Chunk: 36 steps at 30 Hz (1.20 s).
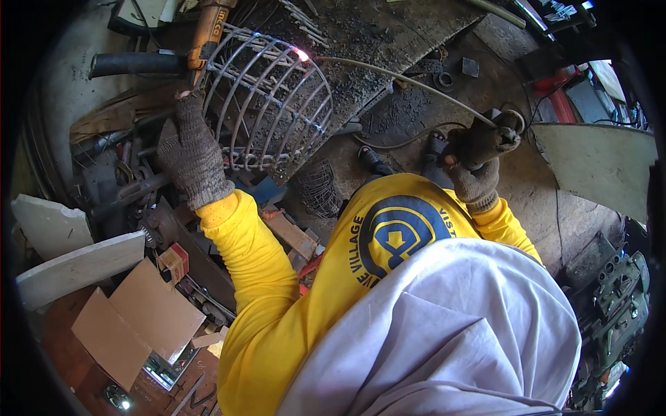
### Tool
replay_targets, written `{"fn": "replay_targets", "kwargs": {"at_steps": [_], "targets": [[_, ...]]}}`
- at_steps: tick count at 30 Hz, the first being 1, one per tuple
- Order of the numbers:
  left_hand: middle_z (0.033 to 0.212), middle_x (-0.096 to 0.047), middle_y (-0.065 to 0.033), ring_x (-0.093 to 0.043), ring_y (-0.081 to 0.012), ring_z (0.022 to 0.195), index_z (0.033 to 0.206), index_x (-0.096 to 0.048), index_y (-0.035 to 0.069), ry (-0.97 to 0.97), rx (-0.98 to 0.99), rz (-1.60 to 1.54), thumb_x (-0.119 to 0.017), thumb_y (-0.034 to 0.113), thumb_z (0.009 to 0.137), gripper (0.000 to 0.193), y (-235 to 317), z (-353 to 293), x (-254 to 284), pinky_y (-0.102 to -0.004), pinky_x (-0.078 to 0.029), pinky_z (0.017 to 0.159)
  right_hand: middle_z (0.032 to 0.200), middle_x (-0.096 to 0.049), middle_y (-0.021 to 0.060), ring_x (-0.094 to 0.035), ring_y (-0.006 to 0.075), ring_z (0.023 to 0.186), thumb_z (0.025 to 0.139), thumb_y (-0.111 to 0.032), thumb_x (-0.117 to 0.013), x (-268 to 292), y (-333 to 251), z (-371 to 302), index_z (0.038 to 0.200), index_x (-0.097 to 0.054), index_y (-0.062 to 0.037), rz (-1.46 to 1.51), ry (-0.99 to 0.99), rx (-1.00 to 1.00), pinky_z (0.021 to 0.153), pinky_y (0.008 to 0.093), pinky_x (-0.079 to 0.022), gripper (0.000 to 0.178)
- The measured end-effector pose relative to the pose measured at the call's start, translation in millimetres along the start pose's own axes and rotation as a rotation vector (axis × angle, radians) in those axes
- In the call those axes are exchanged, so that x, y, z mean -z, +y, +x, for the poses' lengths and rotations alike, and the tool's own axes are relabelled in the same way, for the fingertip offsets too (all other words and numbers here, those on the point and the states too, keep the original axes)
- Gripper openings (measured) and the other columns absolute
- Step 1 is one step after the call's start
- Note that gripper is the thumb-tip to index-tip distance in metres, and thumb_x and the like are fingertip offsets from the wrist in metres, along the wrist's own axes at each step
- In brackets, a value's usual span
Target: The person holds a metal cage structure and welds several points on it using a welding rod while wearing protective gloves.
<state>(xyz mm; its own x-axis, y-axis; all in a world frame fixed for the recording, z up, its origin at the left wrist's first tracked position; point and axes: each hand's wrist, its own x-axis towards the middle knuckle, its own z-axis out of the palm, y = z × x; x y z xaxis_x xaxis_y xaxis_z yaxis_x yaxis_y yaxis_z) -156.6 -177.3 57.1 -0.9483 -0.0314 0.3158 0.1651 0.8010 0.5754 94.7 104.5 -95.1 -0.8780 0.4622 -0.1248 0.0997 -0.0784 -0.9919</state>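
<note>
A grey knit glove covers my left hand [191, 149], beside the left rim of a curved, cage-like grate [267, 97] of welded metal rods. One bare fingertip pokes out near the narrow end of an orange power tool [209, 31] with a black side handle [139, 64]. The rest of that hand's fingers are hidden, so its grip is unclear. At right, my gloved right hand [479, 177] is closed around a dark electrode holder [489, 139]. From it a long, thin welding rod [409, 75] reaches left to the grate, where a spot [300, 54] glows pink-white.
The grate rests on a dark, grit-strewn metal table [374, 41]. A coil of wire mesh [320, 191] lies below it. Opened cardboard [149, 308] and pale boards [83, 267] crowd the lower left. A cable [409, 143] crosses the floor; machinery [614, 305] stands at right.
</note>
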Motion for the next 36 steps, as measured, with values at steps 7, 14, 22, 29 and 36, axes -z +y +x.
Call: {"fn": "replay_targets", "kwargs": {"at_steps": [7,14,22,29,36], "targets": [[0.083,-0.069,-0.0205,-0.065,-0.0317,0.075,0.093,-0.071,-0.004,0.065,-0.013,0.105,-0.058,0.043,0.094,0.048,5.4,-3.2,0.5,-0.0403,-0.046,0.069,0.089,-0.067,0.0055,-0.064,0.0162,0.081,0.073,-0.014,-0.077,1.0,-0.5,-1.0,0.112,-0.063,-0.0009,0.019,-0.015,-0.012,0.078,0.0296,-0.05,0.043],[0.081,-0.068,-0.0215,-0.063,-0.0334,0.074,0.092,-0.071,-0.004,0.079,-0.088,0.177,-0.056,0.046,0.095,0.052,4.2,-3.2,0.1,-0.0411,-0.045,0.069,0.088,-0.067,0.0054,-0.063,0.0156,0.08,0.073,-0.016,-0.076,1.1,-2.5,1.1,0.111,-0.063,0.0002,-0.026,-0.032,0.021,0.077,0.03,-0.051,0.043],[0.081,-0.068,-0.0178,-0.063,-0.0333,0.071,0.098,-0.071,0.002,0.039,-0.139,0.221,-0.057,0.04,0.094,0.04,-6.0,1.2,-1.8,-0.041,-0.046,0.066,0.089,-0.068,0.0065,-0.065,0.0166,0.079,0.073,-0.015,-0.076,1.9,-5.5,3.8,0.111,-0.063,0.0001,-0.083,-0.041,0.012,0.076,0.0306,-0.052,0.043],[0.089,-0.069,-0.0157,-0.067,-0.0314,0.075,0.115,-0.063,0.009,-0.011,-0.26,0.352,-0.056,0.026,0.097,0.026,-15.2,4.9,0.7,-0.0397,-0.051,0.066,0.089,-0.068,0.0066,-0.065,0.0171,0.08,0.073,-0.016,-0.076,1.2,-8.5,6.0,0.11,-0.064,-0.0012,-0.132,-0.05,0.065,0.077,0.0307,-0.051,0.042],[0.087,-0.07,-0.0172,-0.067,-0.0272,0.075,0.103,-0.069,-0.001,0.014,-0.248,0.105,-0.062,0.037,0.092,0.04,-11.1,6.7,-4.1,-0.0347,-0.049,0.07,0.093,-0.066,0.0063,-0.064,0.0158,0.076,0.079,-0.016,-0.073,-5.2,0.4,5.8,0.117,-0.058,-0.0015,0.176,0.042,-0.103,0.071,0.0295,-0.052,0.043]]}}
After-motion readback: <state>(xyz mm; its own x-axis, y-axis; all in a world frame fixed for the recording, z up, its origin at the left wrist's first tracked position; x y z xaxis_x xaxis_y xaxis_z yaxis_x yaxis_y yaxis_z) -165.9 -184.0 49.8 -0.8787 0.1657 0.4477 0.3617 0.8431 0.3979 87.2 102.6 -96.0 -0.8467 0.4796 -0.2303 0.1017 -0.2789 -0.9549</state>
